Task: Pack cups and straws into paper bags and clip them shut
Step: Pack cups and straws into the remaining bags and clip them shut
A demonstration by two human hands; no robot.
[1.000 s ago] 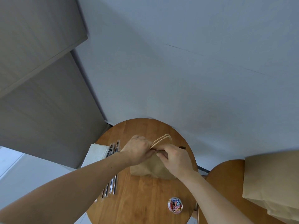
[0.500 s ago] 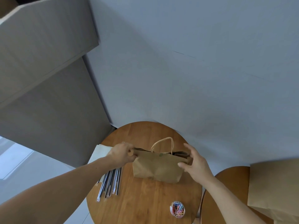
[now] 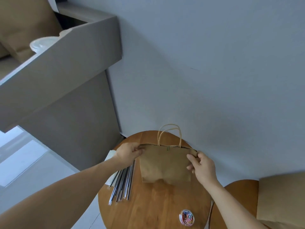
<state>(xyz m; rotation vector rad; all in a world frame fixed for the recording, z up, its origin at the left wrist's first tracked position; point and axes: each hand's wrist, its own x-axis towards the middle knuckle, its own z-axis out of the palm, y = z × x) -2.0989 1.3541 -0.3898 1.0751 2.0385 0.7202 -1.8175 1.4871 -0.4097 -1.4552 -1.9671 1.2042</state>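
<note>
A brown paper bag (image 3: 165, 164) with twisted paper handles stands upright on the round wooden table (image 3: 153, 210). My left hand (image 3: 127, 153) pinches the bag's top left corner. My right hand (image 3: 202, 167) grips its top right corner. The bag's mouth is pulled flat between them, with a small clip at the middle of the rim. Several wrapped straws (image 3: 123, 184) lie on the table left of the bag. A round clear box of coloured paper clips (image 3: 187, 218) sits near the table's front edge.
A grey counter (image 3: 62, 68) rises at the left, with white cups (image 3: 42, 44) and a brown bag on top. More brown paper bags (image 3: 280, 200) lie on a second wooden table at the right. White paper (image 3: 109, 157) lies under the straws. A grey wall stands behind.
My hands moved apart from the middle of the bag's top to its two corners, and the bag now stands taller with its handles upright. The view has tilted and shows the counter top.
</note>
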